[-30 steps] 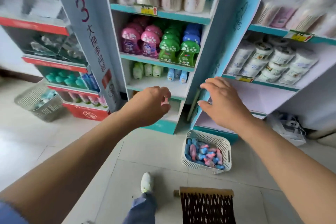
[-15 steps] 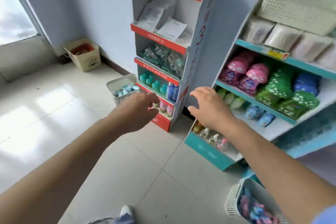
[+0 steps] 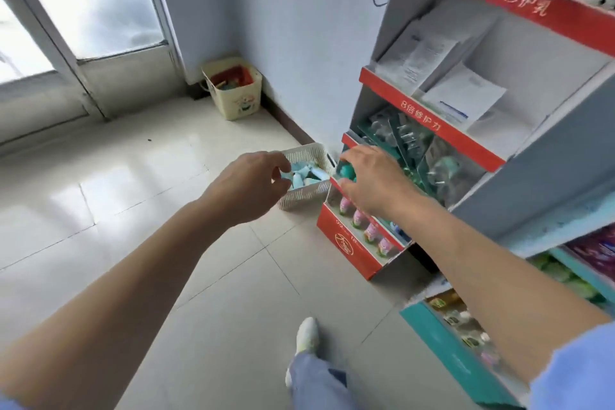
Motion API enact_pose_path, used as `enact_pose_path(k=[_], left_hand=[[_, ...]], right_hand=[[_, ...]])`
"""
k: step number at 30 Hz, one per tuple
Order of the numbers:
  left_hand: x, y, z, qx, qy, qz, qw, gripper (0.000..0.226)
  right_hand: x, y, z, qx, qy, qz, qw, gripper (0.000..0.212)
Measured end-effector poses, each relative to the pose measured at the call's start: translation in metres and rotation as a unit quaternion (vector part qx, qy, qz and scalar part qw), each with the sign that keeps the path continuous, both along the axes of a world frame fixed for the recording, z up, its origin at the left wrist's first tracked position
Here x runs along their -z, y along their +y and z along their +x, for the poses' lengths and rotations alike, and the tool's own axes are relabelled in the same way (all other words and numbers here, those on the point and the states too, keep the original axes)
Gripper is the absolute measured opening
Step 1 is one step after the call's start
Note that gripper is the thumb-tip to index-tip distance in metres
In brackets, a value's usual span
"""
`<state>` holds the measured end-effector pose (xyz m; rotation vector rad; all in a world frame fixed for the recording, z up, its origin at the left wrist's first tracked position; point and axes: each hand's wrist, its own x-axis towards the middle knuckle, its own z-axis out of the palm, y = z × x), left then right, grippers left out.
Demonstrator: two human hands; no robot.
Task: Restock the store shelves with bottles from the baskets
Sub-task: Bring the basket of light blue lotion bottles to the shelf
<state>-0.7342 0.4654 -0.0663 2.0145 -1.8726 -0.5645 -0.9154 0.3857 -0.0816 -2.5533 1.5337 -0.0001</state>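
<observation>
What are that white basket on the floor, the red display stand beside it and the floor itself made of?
White basket: likely moulded plastic, matt; its walls are a fine, regular lattice.
Red display stand: looks like printed cardboard, with thin flat panels and folded edges.
Floor: glossy tiles, probably ceramic; they mirror the window light, and joint lines show between them.

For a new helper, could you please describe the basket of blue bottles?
Find the red display stand by the wall. On the floor at its left sits the white lattice basket of blue bottles; the corner's cream bin is solid-walled.
</observation>
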Motion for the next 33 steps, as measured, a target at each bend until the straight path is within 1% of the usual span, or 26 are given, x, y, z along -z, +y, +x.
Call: enact_pose_path(k=[3, 7, 12, 19, 24, 28, 33], left_hand=[[0.011, -0.06, 0.018, -0.023, 0.014, 0.01, 1.0, 0.028], [0.027, -0.143, 0.046, -0.062, 0.04, 0.03, 0.997, 0.027], [0.062, -0.236, 0.089, -0.112, 0.079, 0.074, 0.988, 0.025], [0.121, -0.352, 0.156, -0.108, 0.097, 0.149, 0.978, 0.025], [0.182, -0.437, 0.204, -0.077, 0.099, 0.199, 0.972, 0.025], [0.238, -0.498, 0.232, -0.079, 0.113, 0.237, 0.962, 0.024], [0.328, -0.56, 0.246, -0.124, 0.208, 0.287, 0.927, 0.019]], right_hand=[[0.014, -0.065, 0.021, -0.006, -0.008, 0.011, 1.0, 0.042], [0.029, -0.157, 0.051, -0.011, -0.003, 0.029, 1.0, 0.037], [0.053, -0.255, 0.099, -0.017, 0.041, 0.058, 0.997, 0.037], [0.106, -0.363, 0.163, 0.016, 0.091, 0.086, 0.992, 0.038], [0.155, -0.435, 0.207, 0.044, 0.138, 0.091, 0.985, 0.03], [0.205, -0.489, 0.237, 0.066, 0.142, 0.102, 0.982, 0.031], [0.287, -0.542, 0.245, 0.071, 0.156, 0.112, 0.979, 0.032]])
